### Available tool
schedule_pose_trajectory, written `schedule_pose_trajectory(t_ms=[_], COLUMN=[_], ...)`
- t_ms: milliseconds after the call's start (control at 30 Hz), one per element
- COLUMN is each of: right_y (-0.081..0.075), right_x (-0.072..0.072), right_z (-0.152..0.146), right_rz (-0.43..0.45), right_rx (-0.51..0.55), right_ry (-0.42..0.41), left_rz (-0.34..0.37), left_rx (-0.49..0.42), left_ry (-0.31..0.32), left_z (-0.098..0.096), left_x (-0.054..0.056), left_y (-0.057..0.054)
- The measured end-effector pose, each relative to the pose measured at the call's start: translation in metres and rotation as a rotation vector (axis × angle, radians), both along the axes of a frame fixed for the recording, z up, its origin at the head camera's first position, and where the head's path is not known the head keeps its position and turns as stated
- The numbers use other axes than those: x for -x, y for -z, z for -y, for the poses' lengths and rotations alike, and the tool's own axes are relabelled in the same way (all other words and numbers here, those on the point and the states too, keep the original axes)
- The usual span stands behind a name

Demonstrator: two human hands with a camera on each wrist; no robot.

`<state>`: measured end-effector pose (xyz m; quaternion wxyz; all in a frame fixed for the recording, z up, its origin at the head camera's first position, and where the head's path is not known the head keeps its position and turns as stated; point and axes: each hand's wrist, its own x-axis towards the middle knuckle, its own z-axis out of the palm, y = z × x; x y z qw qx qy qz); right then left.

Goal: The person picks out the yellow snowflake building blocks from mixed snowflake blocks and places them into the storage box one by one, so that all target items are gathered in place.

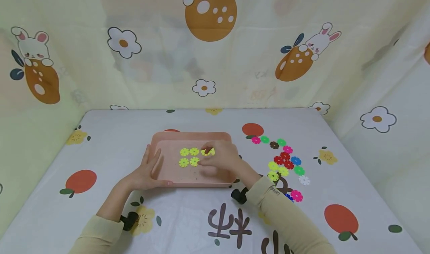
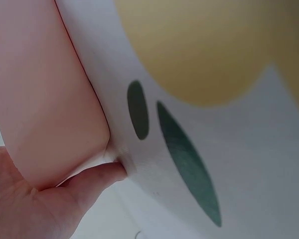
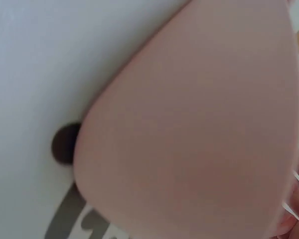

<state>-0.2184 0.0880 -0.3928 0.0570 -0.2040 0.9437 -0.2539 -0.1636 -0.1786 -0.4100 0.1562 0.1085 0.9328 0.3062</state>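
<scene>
A shallow pink tray (image 1: 171,175) lies on the table, with yellow flower-shaped pieces (image 1: 184,152) set in two rows inside it. My left hand (image 1: 144,173) rests at the tray's near left corner, fingers spread along its left side and thumb along the front edge. In the left wrist view that thumb (image 2: 97,181) lies against the tray's corner. My right hand (image 1: 221,157) reaches over the tray's right side. Its bent fingertips are right at the upper-row pieces, while the thumb stands apart, close beside the lower row. The right hand partly hides the pieces at that end.
Right of the tray, flower-shaped pieces in several colours lie loose, with red ones (image 1: 284,156), yellow ones (image 1: 273,166), a blue one (image 1: 296,160) and a white one (image 1: 304,180). My right sleeve (image 1: 282,205) overlaps the nearest of them. A printed curtain (image 1: 154,71) hangs behind the table.
</scene>
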Motion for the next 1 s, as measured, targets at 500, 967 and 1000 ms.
schedule_pose_trajectory(t_ms=[500, 967, 1000], right_y=[-0.020, -0.029, -0.030], right_x=[-0.009, -0.019, -0.019], right_z=[-0.040, -0.081, -0.083], right_rz=[-0.050, -0.172, -0.178], right_rx=[-0.008, -0.020, -0.017], right_ry=[0.073, 0.067, 0.073], left_rz=[-0.010, -0.016, -0.015], left_rx=[-0.006, -0.002, -0.001], left_ry=[0.022, 0.018, 0.017], left_z=[0.004, 0.003, 0.003], left_x=[0.001, 0.001, 0.001], left_y=[0.004, 0.004, 0.004])
